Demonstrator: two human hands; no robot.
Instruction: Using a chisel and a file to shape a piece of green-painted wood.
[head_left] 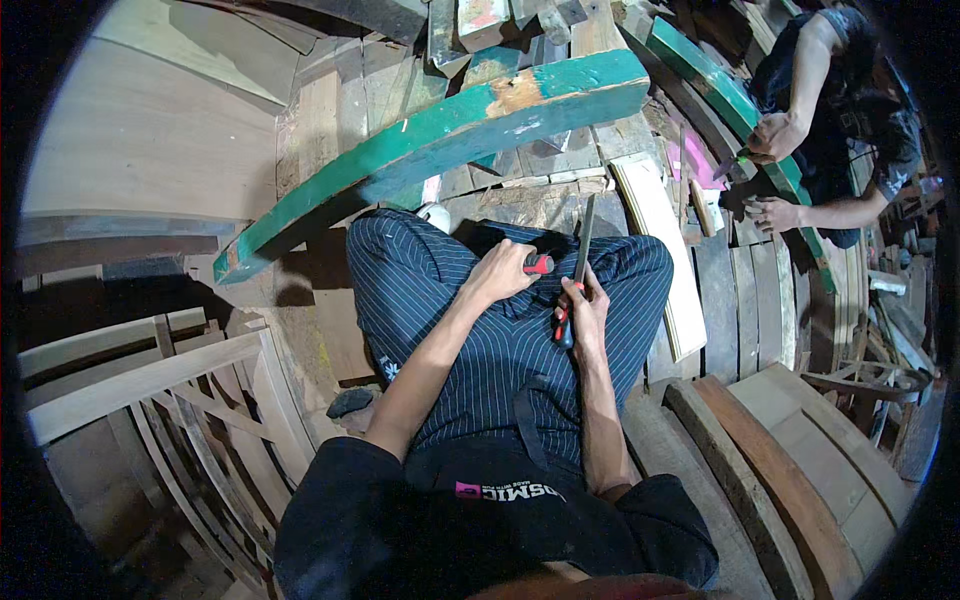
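Note:
I sit cross-legged with both hands over my lap. My left hand (503, 271) is closed around a red and black handle (539, 264); the rest of that tool is hidden by my fist. Just to its right, my right hand (590, 308) grips a long, narrow metal tool (586, 232), file-like, its blade pointing away from me. Its red and dark handle (565, 328) shows below the fingers. Beyond my knees, a curved green-painted wooden beam (400, 150) stretches across, with bare wood showing at a worn patch. Neither hand touches it.
At the upper right another person (830, 110) works with both hands at a second green beam (710, 75). A pale board (662, 260) lies by my right knee. Curved wooden pieces (740, 480) rest at the lower right, a slatted wooden frame (200, 400) at the left.

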